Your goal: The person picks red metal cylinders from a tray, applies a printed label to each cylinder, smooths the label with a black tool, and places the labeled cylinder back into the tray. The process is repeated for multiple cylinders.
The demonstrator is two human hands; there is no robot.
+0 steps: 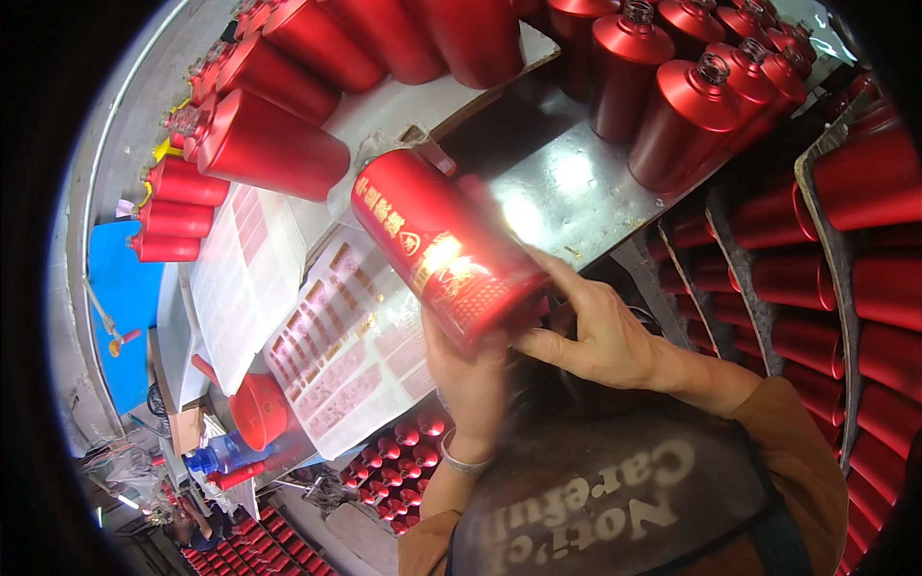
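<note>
A glossy red bottle [423,226] with gold printed decoration lies tilted in front of me, held in both hands. My left hand [466,379], a little blurred, is closed against its near underside. Thumb and fingers of my right hand [605,331] grip the bottle's near right end. No neck shows on this bottle. Below it on the table are a sheet of gold and pink printed decals [331,331] and a paler sheet [252,278].
Several red bottles [274,144] lie along the table's far left, while others [687,115] stand on a metal surface [571,182] at far right. Racks of red bottles [807,278] rise at my right. A red container [259,411] and blue bottle [226,451] sit at left.
</note>
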